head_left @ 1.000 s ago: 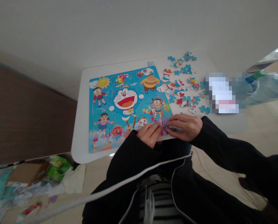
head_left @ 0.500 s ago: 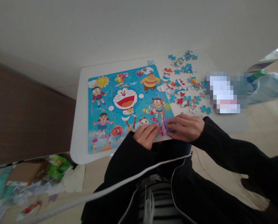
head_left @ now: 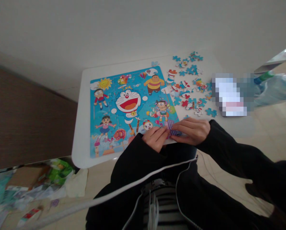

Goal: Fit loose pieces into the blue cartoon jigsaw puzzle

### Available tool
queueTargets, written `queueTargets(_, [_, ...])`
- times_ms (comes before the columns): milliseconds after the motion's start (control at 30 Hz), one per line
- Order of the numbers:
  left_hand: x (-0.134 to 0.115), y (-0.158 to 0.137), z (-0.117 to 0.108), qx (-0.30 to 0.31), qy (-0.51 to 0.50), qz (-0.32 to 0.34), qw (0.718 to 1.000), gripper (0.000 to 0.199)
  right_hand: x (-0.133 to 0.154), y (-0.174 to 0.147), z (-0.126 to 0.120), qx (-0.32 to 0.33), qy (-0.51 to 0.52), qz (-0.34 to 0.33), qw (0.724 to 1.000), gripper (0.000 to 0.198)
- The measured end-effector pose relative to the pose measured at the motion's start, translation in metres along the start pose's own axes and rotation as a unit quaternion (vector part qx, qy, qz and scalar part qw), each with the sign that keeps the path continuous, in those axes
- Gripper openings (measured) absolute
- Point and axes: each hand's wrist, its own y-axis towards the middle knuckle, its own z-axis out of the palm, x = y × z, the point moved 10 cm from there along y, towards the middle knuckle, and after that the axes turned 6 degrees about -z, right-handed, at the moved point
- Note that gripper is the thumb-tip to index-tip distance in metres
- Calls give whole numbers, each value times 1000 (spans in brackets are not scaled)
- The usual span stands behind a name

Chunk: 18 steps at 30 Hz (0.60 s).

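Observation:
A mostly assembled blue jigsaw puzzle with cartoon figures lies on the white table. My left hand is over its near edge, fingers closed together and tips pressed on a pinkish-purple puzzle piece. Opposite it, my right hand closes thumb and fingers on a purple striped puzzle piece at the near right corner. The fingertips of both hands almost meet. My fingers hide parts of these pieces and how far they are seated.
Several loose puzzle pieces lie to the right of the puzzle, with more near a blurred phone. A clear plastic bag is at far right. A white cord crosses in front of my body. A cardboard box and bags lie on the floor at left.
My left hand has slid a little to the right, towards my right hand. My right fingers have drawn closer together over the striped corner.

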Motion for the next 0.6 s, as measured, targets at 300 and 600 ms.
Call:
queueTargets(300, [0,-7,6,0,-7,-4,1000,18,16,0,0,-3,-48,-48,998,12])
queueTargets(600, [-12,-21,0,0,83,-40,996,34,22,-6,2,-16,-46,-59,997,11])
